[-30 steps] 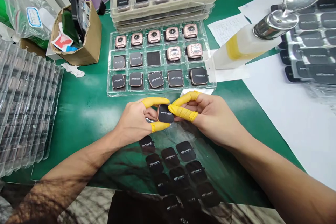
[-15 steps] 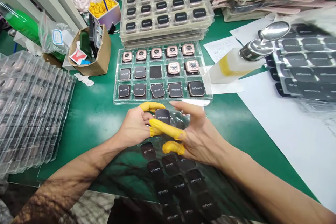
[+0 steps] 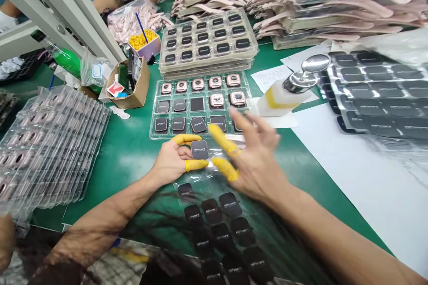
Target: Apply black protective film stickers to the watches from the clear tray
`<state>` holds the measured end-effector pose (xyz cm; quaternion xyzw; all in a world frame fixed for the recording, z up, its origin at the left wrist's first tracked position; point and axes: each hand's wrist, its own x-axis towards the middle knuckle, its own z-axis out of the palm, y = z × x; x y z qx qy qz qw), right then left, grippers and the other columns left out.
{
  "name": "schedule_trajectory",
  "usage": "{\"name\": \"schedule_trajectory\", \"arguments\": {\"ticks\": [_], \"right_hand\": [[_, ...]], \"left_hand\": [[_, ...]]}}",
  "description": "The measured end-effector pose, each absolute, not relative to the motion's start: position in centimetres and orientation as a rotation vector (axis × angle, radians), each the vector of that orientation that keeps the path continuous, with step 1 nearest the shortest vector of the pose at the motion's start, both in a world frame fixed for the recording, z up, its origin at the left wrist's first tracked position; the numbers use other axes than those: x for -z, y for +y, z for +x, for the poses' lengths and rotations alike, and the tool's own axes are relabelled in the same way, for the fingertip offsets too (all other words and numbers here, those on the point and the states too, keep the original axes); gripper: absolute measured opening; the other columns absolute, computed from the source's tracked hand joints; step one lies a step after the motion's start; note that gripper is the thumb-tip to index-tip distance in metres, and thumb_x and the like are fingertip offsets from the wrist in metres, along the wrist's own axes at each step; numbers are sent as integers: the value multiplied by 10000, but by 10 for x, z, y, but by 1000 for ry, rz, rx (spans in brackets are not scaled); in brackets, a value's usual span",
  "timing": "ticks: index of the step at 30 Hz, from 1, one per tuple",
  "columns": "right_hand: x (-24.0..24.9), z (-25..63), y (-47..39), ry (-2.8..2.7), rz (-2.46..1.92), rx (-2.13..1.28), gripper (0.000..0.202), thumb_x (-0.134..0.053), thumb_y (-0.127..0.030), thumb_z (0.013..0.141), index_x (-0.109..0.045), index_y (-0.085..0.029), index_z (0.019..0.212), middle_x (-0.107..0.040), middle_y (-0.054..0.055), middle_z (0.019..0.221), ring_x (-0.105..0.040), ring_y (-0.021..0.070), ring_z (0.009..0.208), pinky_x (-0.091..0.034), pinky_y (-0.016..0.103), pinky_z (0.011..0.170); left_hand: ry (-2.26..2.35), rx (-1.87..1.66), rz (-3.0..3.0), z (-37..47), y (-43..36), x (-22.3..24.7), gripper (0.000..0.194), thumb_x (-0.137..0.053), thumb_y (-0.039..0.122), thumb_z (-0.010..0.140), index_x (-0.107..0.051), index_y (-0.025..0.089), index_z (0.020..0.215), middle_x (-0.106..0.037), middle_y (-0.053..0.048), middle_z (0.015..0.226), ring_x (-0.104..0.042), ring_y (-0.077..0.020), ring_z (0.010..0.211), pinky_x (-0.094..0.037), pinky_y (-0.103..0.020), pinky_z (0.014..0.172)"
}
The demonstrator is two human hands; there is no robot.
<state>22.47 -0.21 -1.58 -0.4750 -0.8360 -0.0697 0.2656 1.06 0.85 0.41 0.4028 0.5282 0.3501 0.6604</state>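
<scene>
My left hand (image 3: 172,160), with yellow finger cots on its thumb and finger, is closed around the edges of a square smartwatch (image 3: 199,150). Its face carries a black "HiFuture" film. To the right my right hand (image 3: 252,160) is spread open, apart from the watch and partly blurred by motion; two of its fingers wear yellow cots. Below both hands lies a clear sheet with several black HiFuture films (image 3: 221,234). A clear plastic tray (image 3: 152,130) behind the hands holds pink watches (image 3: 216,82) and watches with black faces (image 3: 179,124); my right fingers partly cover its front right corner.
A pump bottle (image 3: 279,100) stands right of the tray. Behind it are stacked trays (image 3: 207,60) and pink straps (image 3: 301,4). Left are a cardboard box (image 3: 140,87), a box of yellow finger cots (image 3: 155,46) and stacked clear trays (image 3: 50,142). Co-workers sit beyond.
My right hand has drawn away from the watch, its fingers spreading. The left hand keeps hold of the watch. My view has tilted up, showing people across the table.
</scene>
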Motion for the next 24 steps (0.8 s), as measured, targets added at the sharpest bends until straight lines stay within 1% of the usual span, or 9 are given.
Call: {"name": "schedule_trajectory", "arguments": {"ticks": [5,8,9,11,13,15,17,20,24], "right_hand": [[17,217,-1,-2035,-1335,136,356,-611,-348,991,-703,-249,1321,-640,116,1531,-530,459,1347,-454,613,949],[20,209,-2,-2113,-1018,-67,290,-618,-281,976,-727,-299,1244,-785,98,1259,-678,362,1085,-545,557,853],[21,206,-3,-2209,-900,-129,288,-608,-285,980,-728,-323,1239,-790,87,1226,-695,334,1041,-566,537,831],[24,201,-5,-2373,-784,-180,269,-607,-321,987,-737,-349,1221,-773,86,1257,-704,322,1065,-585,531,818],[26,198,-6,-2427,-801,-171,245,-640,-354,978,-756,-346,1194,-753,105,1303,-694,341,1121,-583,552,835],[28,199,-6,-2409,-824,-182,233,-662,-372,969,-768,-338,1174,-758,116,1281,-693,351,1099,-575,557,821],[30,201,-5,-2387,-833,-194,230,-657,-373,969,-768,-332,1167,-757,114,1269,-690,344,1076,-567,545,811],[31,203,-3,-2380,-824,-178,212,-667,-363,959,-767,-305,1136,-756,114,1246,-679,331,1062,-554,526,816],[28,204,-2,-2389,-798,-153,161,-655,-353,957,-773,-305,1055,-762,99,1203,-666,310,1027,-535,496,778]], "left_hand": [[1203,-977,916,0,10,-15,736,-1016,233,529,-686,194,1185,-786,-56,1057,-751,-159,826,-647,-327,823],[1239,-1042,1192,-9,36,-28,694,-993,325,602,-696,212,1218,-738,-103,1255,-745,-219,1021,-622,-421,980],[1269,-1008,1377,-9,51,-33,670,-984,363,622,-710,217,1216,-704,-123,1337,-714,-266,1155,-585,-468,1058],[1402,-853,1830,-6,87,-40,600,-965,425,660,-754,226,1184,-586,-146,1521,-525,-353,1443,-433,-546,1223],[1564,-520,2161,1,123,-44,591,-964,455,666,-785,221,1179,-457,-167,1642,-348,-428,1554,-288,-623,1285],[1617,-225,2257,7,148,-43,593,-972,449,659,-805,223,1182,-433,-179,1661,-308,-485,1553,-263,-678,1263],[1630,-98,2283,11,159,-40,519,-926,460,733,-813,249,1194,-477,-160,1638,-313,-484,1540,-278,-683,1240],[1763,-168,2369,19,157,-37,355,-788,491,890,-828,242,1139,-583,-132,1544,-383,-431,1474,-306,-644,1211],[1728,-310,2670,42,160,-45,325,-643,418,1005,-791,189,1181,-689,-154,1373,-520,-356,1317,-396,-531,1128]]}}
